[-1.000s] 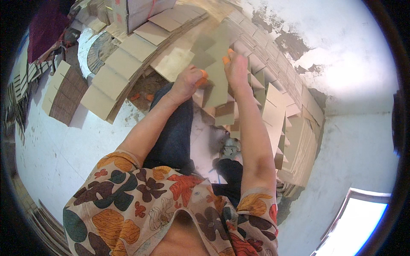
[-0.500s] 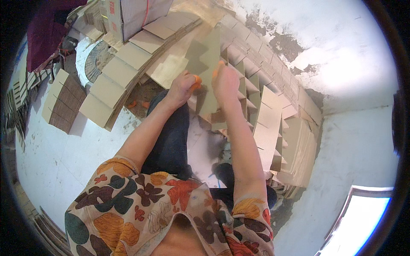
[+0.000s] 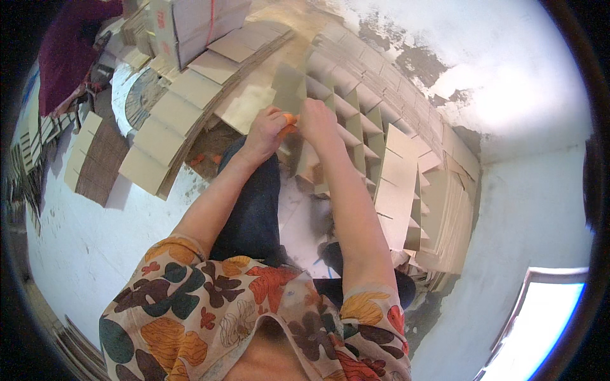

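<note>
Both my hands are closed at a slotted cardboard divider strip (image 3: 288, 87) at the near-left side of a cardboard divider grid (image 3: 362, 130). My left hand (image 3: 265, 134) pinches at the strip's edge, with orange covers on its fingers. Close beside it, my right hand (image 3: 318, 122) is curled over the strip's upper edge, its fingertips partly hidden. Crossed strips form open cells in the grid. A wide pale slotted panel (image 3: 398, 190) stands along the grid's near right part.
Overlapping stacks of slotted cardboard (image 3: 155, 152) run along the left. A smaller bundle (image 3: 95, 159) lies farther left on the pale floor (image 3: 82, 254). At the back stands a cardboard box (image 3: 203, 28). More stacked cardboard (image 3: 445, 219) lines the peeling wall (image 3: 527, 133) on the right.
My right hand has moved left and slightly down, close to my left hand. The tall strip that stood up between my hands has gone down, uncovering more grid cells.
</note>
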Tool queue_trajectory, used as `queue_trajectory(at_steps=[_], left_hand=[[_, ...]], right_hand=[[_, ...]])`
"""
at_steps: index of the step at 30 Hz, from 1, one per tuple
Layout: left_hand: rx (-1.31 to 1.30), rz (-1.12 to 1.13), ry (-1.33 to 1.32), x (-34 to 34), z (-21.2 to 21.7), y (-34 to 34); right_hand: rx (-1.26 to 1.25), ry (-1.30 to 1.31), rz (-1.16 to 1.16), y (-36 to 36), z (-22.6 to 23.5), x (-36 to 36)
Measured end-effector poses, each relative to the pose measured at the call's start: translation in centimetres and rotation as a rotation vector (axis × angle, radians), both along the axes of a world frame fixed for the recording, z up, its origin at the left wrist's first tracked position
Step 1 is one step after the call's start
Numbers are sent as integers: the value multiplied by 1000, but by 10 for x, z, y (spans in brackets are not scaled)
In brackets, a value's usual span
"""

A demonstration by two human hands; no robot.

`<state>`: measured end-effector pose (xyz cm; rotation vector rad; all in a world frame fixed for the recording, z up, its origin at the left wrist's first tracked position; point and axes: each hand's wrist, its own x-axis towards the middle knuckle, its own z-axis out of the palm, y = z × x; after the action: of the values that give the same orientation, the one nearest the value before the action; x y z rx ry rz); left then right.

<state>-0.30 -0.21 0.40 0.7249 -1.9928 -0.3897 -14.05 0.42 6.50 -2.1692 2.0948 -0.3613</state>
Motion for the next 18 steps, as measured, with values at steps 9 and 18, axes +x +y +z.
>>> queue_trajectory(at_steps=[9,18], left_hand=[[-74,-159,-405,-5,33,20],[-47,-398,-639,-72,50,-34]], right_hand=[[2,-30,-369,56,25,-54],[151,-461,101,91,33,-90]])
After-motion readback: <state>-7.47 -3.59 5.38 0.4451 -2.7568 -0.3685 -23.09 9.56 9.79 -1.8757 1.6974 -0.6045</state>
